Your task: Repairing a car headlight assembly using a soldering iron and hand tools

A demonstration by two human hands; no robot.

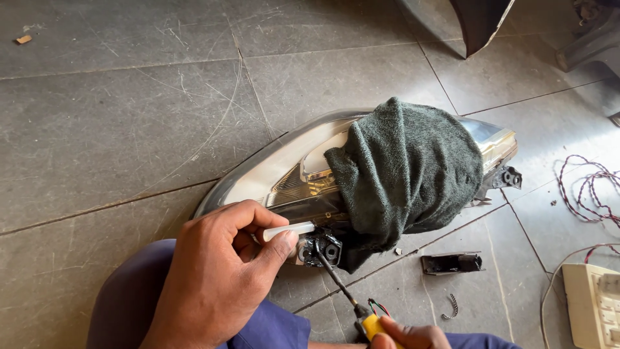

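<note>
The left hand [219, 271] has its grip closed on a short, pale, translucent plastic stick [289, 230], pinched between thumb and forefinger so that one smooth rounded end juts out toward a black moulded plastic bracket [321, 249] at the near edge of a car headlamp with a clear curved lens and shiny chrome reflector [290, 174]. The stick's tip lies just beside the bracket; whether it touches cannot be made out. The right hand [407, 336], mostly cut off by the lower edge of the view, is closed on the yellow handle of a slim tool with a dark metal shaft [337, 284]; the shaft slants up and its tip meets the bracket. Thin red and green wires show at the handle, their course hidden.

The headlamp lies on the floor of large grey stone tiles [129, 129], which are scuffed and scratched. A dark green, nubbly terry cloth [407, 168] is draped over the lamp's middle and covers much of it; only the lens at the left and a clear corner at the right show. The left forearm passes over a knee in blue fabric [129, 291].

Near the lamp on the tiles lie a small black rectangular plastic piece [452, 263] and a tiny curved dark spring [451, 308]. Twisted red and white wires [591, 190] loop at the right, above a cream plastic box [591, 304] cut off at the corner
</note>
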